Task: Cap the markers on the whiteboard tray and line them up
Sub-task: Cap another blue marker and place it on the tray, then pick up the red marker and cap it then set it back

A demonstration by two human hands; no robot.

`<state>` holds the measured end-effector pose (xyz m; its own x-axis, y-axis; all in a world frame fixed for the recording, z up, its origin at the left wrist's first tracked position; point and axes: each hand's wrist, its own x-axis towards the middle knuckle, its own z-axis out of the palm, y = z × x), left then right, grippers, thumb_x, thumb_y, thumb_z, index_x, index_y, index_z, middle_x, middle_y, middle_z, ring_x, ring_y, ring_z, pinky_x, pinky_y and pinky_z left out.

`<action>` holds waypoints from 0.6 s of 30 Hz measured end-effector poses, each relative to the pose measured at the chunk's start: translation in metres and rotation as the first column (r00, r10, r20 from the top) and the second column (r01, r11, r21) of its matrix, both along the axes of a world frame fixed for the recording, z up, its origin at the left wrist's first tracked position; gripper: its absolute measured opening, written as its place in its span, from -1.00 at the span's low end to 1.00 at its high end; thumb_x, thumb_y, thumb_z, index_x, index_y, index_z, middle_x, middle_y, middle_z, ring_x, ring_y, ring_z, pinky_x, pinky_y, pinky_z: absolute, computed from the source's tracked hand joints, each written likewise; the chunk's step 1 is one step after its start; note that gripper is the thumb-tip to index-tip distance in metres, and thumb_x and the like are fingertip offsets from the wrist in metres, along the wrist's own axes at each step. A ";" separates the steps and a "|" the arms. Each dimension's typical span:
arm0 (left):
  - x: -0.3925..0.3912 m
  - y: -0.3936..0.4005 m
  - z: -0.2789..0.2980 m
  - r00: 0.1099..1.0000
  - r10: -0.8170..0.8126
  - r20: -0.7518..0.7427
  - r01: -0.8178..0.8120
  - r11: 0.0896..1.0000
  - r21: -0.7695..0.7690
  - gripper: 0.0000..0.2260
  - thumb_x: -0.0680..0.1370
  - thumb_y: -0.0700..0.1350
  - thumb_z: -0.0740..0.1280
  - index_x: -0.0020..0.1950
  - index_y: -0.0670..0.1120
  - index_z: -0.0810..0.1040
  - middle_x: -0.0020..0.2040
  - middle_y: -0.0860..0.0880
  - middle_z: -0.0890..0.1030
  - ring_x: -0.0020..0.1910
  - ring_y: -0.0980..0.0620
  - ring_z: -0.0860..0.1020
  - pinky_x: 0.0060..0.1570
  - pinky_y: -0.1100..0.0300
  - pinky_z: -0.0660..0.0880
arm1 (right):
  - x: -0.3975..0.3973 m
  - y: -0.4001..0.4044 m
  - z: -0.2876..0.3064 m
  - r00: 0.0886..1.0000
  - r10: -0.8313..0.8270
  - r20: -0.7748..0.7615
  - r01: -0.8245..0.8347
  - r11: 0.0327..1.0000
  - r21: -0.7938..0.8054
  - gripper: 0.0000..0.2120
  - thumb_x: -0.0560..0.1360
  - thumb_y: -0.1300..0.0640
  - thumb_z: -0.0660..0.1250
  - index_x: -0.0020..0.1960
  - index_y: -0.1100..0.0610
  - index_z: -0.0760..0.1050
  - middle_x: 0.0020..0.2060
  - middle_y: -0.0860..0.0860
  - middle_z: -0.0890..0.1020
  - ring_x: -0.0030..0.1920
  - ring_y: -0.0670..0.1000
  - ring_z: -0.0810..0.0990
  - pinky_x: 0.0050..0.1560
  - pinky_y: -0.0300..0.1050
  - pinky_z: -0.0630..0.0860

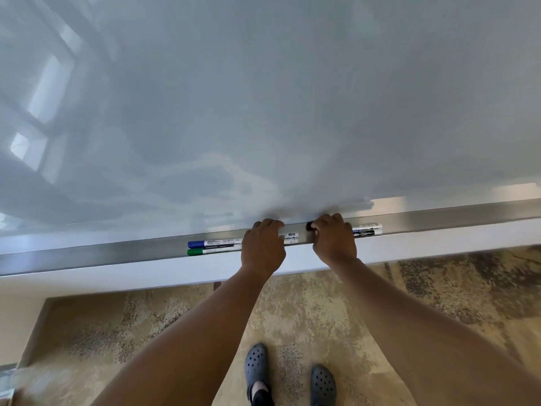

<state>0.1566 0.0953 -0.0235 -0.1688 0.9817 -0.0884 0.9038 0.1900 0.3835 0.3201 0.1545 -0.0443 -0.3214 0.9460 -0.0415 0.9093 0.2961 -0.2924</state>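
The metal whiteboard tray [117,253] runs across the view. A blue-capped marker [215,243], a dark-labelled marker [222,247] and a green-capped marker [213,251] lie side by side on it at the left. My left hand [263,249] covers their right ends, fingers curled over a white marker barrel [291,237] that sticks out to its right. My right hand [333,240] pinches a small black cap [309,226] just right of that barrel's end, a small gap apart. Two more markers [367,230] lie beyond my right hand.
The whiteboard [263,112] rises behind the tray, wiped and glossy. A white ledge [146,273] sits under the tray. Below are patterned carpet [439,288] and my feet in dark clogs [257,367]. Bare tray stretches far left and far right.
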 end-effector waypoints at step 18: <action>0.106 0.040 -0.016 0.998 -0.033 0.044 0.036 0.997 -0.068 -0.69 0.53 -0.13 0.29 0.25 0.08 0.53 0.13 0.02 0.58 0.05 -0.07 0.63 -0.05 0.07 0.54 | 0.063 0.019 0.008 0.974 -0.046 0.221 0.089 0.978 -0.191 -0.63 0.38 0.21 0.29 0.18 0.09 0.54 0.10 0.07 0.49 0.15 0.13 0.46 0.16 0.07 0.45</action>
<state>0.2624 0.1348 -0.0396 -0.1292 0.9782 -0.1625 0.8934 0.1860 0.4090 0.3835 0.1733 -0.0364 -0.2199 0.9310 -0.2913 0.9729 0.1875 -0.1353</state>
